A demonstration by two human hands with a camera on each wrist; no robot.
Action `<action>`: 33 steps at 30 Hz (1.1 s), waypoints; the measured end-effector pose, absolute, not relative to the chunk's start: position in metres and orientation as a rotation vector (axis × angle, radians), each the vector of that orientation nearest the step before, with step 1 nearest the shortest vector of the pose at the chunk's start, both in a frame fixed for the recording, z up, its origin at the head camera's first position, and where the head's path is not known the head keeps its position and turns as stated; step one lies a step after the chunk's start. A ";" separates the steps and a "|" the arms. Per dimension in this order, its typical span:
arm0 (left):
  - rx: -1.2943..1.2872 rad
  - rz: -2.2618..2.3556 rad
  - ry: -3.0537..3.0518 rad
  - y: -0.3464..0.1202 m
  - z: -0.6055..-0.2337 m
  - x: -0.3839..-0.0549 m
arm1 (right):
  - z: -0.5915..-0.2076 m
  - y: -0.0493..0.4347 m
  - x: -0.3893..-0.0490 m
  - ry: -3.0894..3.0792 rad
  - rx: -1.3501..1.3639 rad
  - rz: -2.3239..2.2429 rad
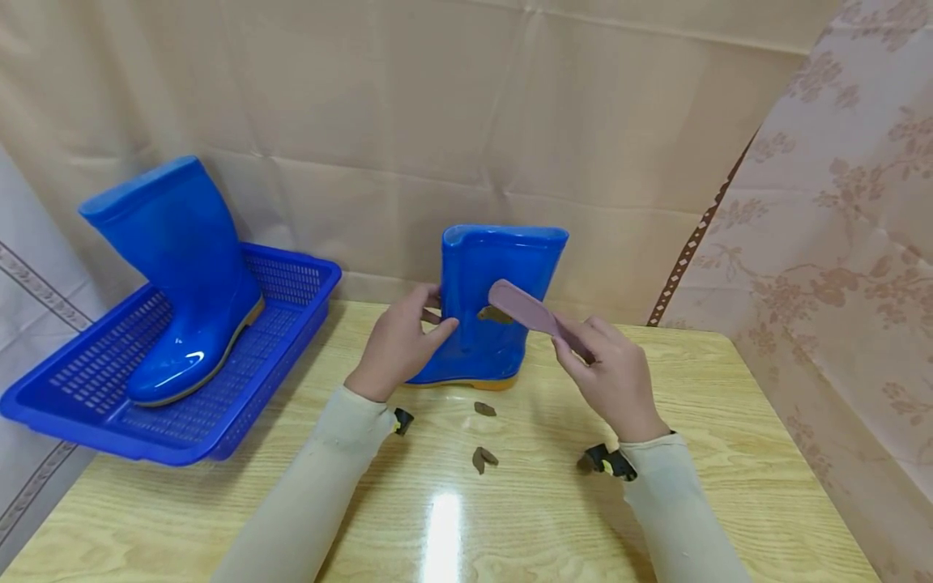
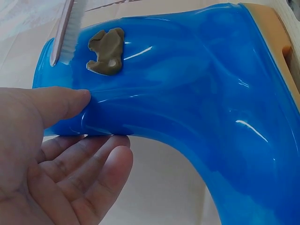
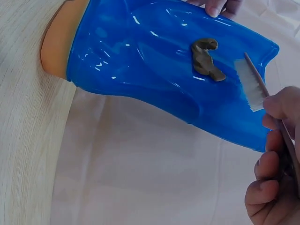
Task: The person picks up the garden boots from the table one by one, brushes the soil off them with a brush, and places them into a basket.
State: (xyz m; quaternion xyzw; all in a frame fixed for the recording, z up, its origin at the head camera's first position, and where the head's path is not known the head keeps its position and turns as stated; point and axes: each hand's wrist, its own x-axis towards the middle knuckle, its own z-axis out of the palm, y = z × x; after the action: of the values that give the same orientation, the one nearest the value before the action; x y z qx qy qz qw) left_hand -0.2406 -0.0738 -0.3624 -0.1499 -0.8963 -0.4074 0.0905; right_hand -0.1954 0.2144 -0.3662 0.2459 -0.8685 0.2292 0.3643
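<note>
A blue rain boot (image 1: 465,275) stands upright on the table, toe to the left. My left hand (image 1: 399,344) holds the edge of its shaft, thumb on the near face and fingers behind. A brown, clay-like lump (image 2: 111,51) sticks to the side of the shaft. In my right hand (image 1: 615,376) is a pinkish brush (image 1: 521,308), gripped by its handle. Its white bristles (image 3: 251,86) face the shaft near the lump, toward the boot's top; whether they touch the boot I cannot tell.
Small brown pieces (image 1: 484,409) lie on the wooden table (image 1: 554,518) in front of the boot. At the left, a blue plastic basket (image 1: 171,453) holds another blue boot (image 1: 182,243). A beige curtain (image 1: 394,121) hangs behind, and a flowered cloth (image 1: 838,243) at the right.
</note>
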 end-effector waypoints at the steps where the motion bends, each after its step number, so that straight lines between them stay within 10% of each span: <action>1: -0.443 -1.210 -2.667 -0.074 -0.362 -0.240 | -0.366 0.214 -0.195 -2.242 0.631 0.598; 33: -0.451 -1.191 -2.671 -0.072 -0.364 -0.241 | -0.367 0.206 -0.191 -2.324 0.602 0.583</action>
State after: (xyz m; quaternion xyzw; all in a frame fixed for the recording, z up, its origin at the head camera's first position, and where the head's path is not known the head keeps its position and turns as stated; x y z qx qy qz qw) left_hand -0.2408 -0.0724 -0.3635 -0.1518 -0.8988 -0.4009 0.0912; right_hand -0.1914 0.2062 -0.3666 0.2300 -0.8883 0.2228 0.3293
